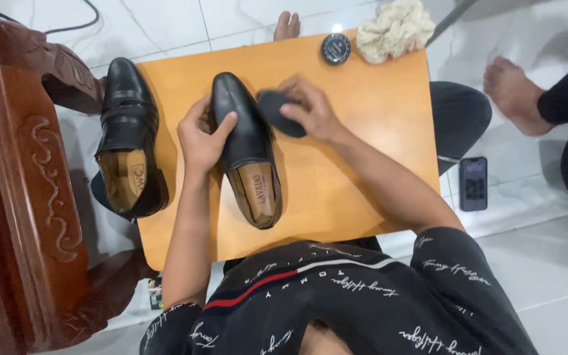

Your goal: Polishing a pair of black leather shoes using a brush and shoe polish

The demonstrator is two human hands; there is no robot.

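Left hand: the black shoe (248,141) in the middle of the board is being gripped by the left hand (200,137), fingers curled over the upper, thumb lying across the vamp.
Right hand: a dark polishing pad (279,112) is being clasped by the right hand (310,108), fingers closed over its top.
Shoe's position: it is being steadied on the orange board (369,131), sole down, its long axis running away from the body, toe far, heel opening near.
Key relation: the pad is being held just right of the shoe's toe half, touching or nearly so; the contact itself cannot be told. The shoe is lying between the two hands, left hand on it, right hand beside it.
Surroundings: a second black shoe (128,138) is lying at the board's left edge; a round tin (335,48) and a cream cloth (394,29) are sitting at the far edge; a phone (473,183) is resting on the floor.
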